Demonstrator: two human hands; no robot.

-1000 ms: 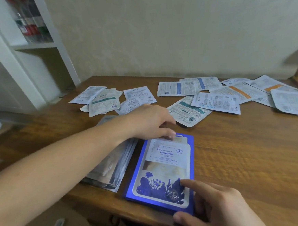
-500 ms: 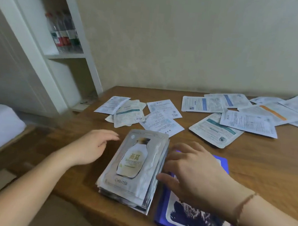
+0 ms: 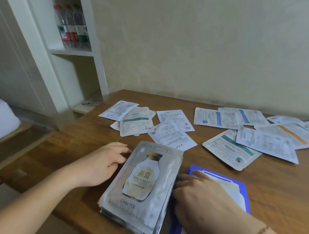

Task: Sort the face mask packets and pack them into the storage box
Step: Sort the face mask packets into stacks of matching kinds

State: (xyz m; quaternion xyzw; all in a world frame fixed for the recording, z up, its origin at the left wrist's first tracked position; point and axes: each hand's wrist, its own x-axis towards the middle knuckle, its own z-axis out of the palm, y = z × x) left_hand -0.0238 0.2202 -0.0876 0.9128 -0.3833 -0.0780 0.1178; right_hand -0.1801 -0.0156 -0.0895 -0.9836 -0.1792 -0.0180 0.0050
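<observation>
Squaring up the sorted stack

My left hand (image 3: 101,165) and right hand (image 3: 200,200), fingers loosely flat, press the sides of the bird's-nest mask stack (image 3: 140,187) beside the blue storage box (image 3: 243,194); many loose packets (image 3: 230,152) wait unsorted across the tabletop (image 3: 274,181).

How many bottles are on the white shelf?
3 that I can tell. They stand side by side on the white shelf at upper left: left bottle, middle bottle, right bottle. They look blurry, so more could hide behind them.
</observation>
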